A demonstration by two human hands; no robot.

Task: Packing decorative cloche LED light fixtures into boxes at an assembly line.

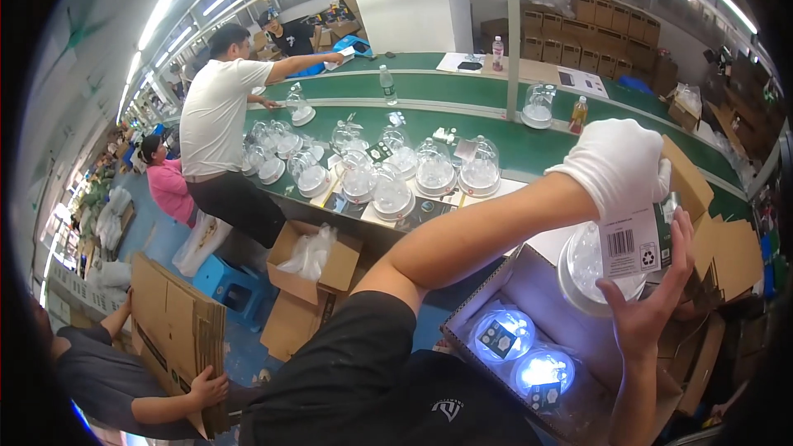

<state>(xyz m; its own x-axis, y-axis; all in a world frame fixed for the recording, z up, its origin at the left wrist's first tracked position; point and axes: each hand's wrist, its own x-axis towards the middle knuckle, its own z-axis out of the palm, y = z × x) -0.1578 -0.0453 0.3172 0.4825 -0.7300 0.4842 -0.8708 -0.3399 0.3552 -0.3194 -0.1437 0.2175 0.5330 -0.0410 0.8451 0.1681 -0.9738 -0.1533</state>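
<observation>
My left hand, in a white glove, reaches across to the right and grips the top of a clear plastic dome on a white base. My bare right hand holds the same dome from below, its fingers on a small green and white card pressed against it. The dome hangs over an open cardboard carton. Two more domes lie in the carton, each with a dark card on top.
A green conveyor table carries several clear domes and bottles. A person in a white shirt stands at it. Another person at lower left holds flattened cardboard. Open boxes and a blue stool stand on the floor.
</observation>
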